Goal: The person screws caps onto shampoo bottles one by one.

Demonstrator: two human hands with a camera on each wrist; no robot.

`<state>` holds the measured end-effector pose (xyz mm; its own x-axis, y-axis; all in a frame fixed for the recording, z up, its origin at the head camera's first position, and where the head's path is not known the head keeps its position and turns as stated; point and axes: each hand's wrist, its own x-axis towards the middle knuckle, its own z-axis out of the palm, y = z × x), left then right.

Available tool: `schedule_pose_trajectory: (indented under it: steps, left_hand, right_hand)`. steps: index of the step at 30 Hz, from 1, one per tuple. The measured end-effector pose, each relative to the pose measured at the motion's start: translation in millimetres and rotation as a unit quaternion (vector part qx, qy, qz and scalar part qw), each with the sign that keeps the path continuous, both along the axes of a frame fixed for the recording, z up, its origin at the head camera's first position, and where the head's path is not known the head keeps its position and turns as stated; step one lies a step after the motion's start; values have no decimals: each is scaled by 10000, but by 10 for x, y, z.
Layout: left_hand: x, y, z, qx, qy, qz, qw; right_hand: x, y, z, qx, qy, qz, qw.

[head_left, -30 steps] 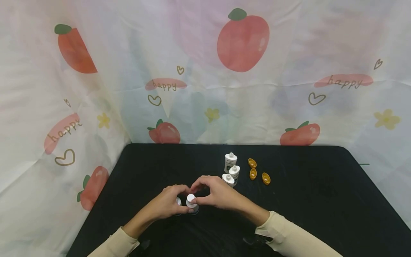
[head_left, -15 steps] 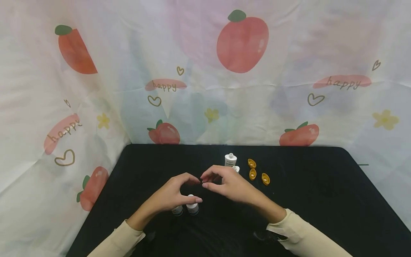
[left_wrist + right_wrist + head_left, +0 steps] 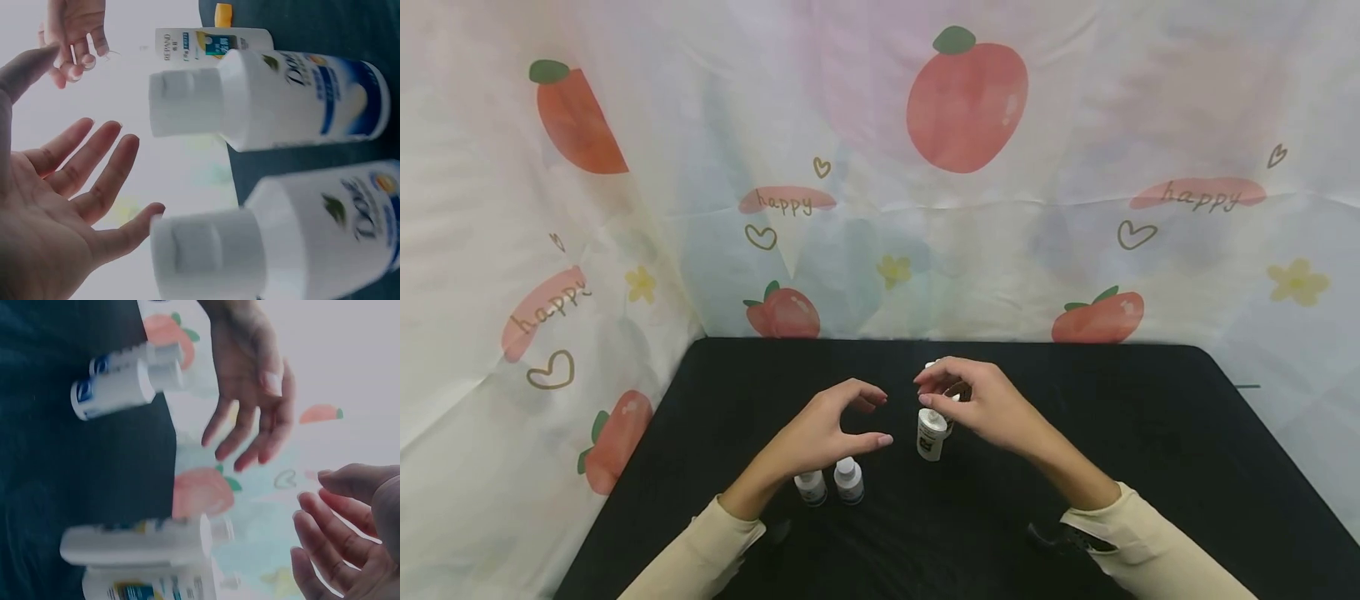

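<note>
Two small white capped bottles with blue labels stand side by side, the left one [image 3: 811, 487] and the right one [image 3: 848, 482]. My left hand [image 3: 826, 429] hovers above and beyond them, fingers loosely bent and holding nothing; the left wrist view shows both caps near that hand. Farther right, my right hand [image 3: 996, 408] is raised beside a group of white narrow-necked bottles, the nearest being a flat bottle [image 3: 930, 437]. Its fingers are relaxed and empty in the right wrist view, and it hides most of the bottles behind.
The bottles stand on a black-covered table [image 3: 1120, 433]. A fruit-print curtain [image 3: 865, 167] hangs along the back and left. In the left wrist view, a small orange-yellow piece [image 3: 223, 15] shows beside a white bottle.
My fingers have come away from the right capped bottle, which stays standing. Both hands have moved rightward and away from me, spreading apart. My right hand now covers the yellow pieces in the head view.
</note>
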<state>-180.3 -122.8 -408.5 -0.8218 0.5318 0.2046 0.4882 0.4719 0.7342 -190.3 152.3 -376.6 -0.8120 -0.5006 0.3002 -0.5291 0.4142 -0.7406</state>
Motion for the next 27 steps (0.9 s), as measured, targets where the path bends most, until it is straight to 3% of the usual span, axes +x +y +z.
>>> schedule_pose_trajectory:
  steps: [10,20,27]
  left_hand:
    - [-39,184,46,-9,128,28,9999]
    - [-77,343,43,-42,240,-87,9997]
    - [-112,431,10,-134,116,-150,9997]
  right_hand:
    - [-159,318,-15,406,36,-691,9968]
    - [-300,640,-156,699,-104,-867,9937]
    - [-393,819,-295,816,-88,-964,9919]
